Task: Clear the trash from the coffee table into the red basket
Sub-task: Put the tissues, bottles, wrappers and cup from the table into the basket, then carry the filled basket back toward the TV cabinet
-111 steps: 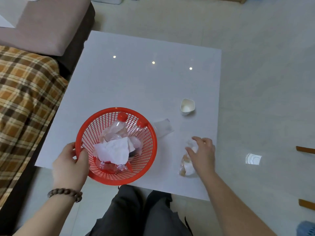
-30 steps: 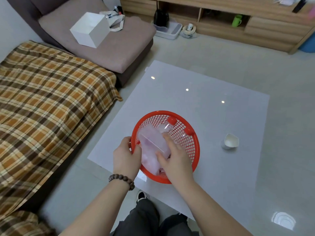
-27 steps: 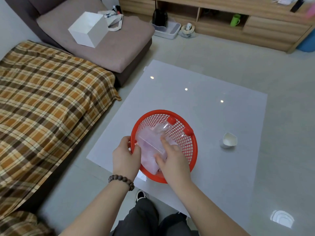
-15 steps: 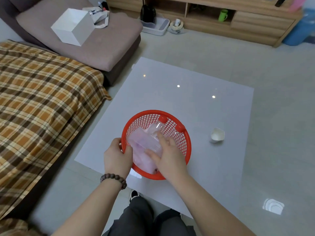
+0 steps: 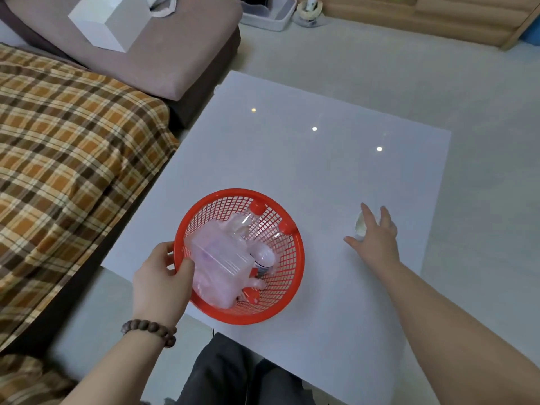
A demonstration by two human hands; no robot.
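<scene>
The red basket (image 5: 287, 276) stands on the white coffee table (image 5: 292, 159) near its front left corner. Inside it lie clear bottles with red caps (image 5: 257, 207) and a pinkish plastic bag (image 5: 222, 264) on top. My left hand (image 5: 162, 283) grips the basket's left rim, thumb inside. My right hand (image 5: 375, 236) is stretched out to the right with its fingers spread, right over a small white paper cup (image 5: 360, 224) on the table. The hand covers most of the cup, and whether it touches the cup is unclear.
A sofa with a plaid blanket (image 5: 67, 159) runs along the table's left side. A white box (image 5: 109, 20) sits on the sofa's mauve cushion (image 5: 181, 45). A wooden cabinet (image 5: 438, 16) and a tray (image 5: 267, 13) are at the back. My knees (image 5: 233, 375) are under the table's front edge.
My right hand has left the plastic bag in the basket and moved right to the white cup. My left hand still holds the basket's rim.
</scene>
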